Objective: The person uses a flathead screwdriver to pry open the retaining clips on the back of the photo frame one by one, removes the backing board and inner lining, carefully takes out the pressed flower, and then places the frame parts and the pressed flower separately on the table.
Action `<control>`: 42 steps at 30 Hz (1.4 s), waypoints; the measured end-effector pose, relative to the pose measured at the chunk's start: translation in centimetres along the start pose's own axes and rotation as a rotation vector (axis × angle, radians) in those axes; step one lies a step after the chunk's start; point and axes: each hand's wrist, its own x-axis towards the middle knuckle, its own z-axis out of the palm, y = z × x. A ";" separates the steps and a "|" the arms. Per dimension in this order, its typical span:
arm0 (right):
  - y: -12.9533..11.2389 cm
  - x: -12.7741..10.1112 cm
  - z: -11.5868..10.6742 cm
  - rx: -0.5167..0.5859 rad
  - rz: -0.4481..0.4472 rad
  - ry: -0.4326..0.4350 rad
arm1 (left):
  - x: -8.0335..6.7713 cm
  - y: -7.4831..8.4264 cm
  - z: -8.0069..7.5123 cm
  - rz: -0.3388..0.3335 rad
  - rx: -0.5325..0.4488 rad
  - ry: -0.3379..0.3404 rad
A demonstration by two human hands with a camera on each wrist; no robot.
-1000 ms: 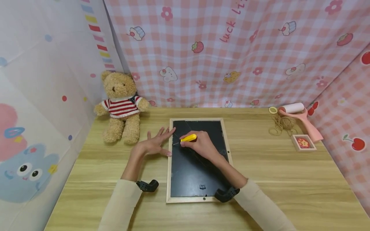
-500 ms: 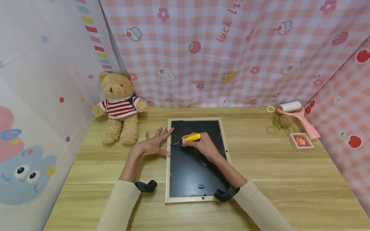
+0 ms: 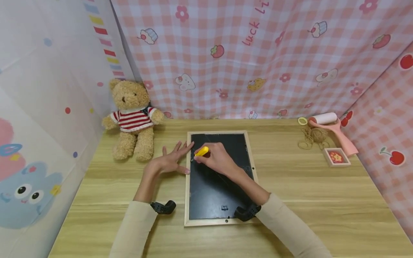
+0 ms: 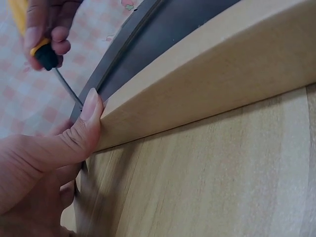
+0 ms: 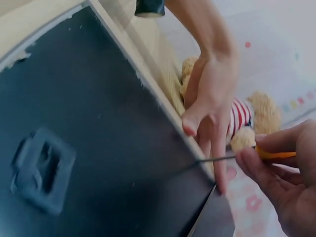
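Note:
A wooden picture frame [image 3: 186, 193] lies face down on the table, its black backing board [image 3: 213, 193] up. My right hand [image 3: 217, 158] grips a yellow-handled screwdriver [image 3: 202, 151] whose thin shaft [image 5: 217, 159] points at the frame's left inner edge. My left hand [image 3: 169, 161] lies flat with fingers spread against the frame's left side; its thumb [image 4: 81, 129] presses the wooden rail [image 4: 207, 84]. In the left wrist view the screwdriver [image 4: 47, 57] tip meets the edge just above the thumb. A small hanger bracket [image 5: 42, 168] sits on the backing.
A teddy bear [image 3: 133, 118] in a striped jumper sits at the back left. At the back right are a pink lint roller [image 3: 329, 125], a coil of twine [image 3: 312, 138], a tape ring [image 3: 302, 121] and a small framed picture [image 3: 336, 157]. Fabric walls enclose the table.
My right hand has moved left and slightly up on the backing board, bringing the screwdriver closer to the frame's left edge and steeper. The left hand has stayed put.

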 end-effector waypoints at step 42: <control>11.0 -1.6 -11.1 -0.334 0.271 0.110 | -5.6 -0.3 9.7 0.315 -0.022 0.370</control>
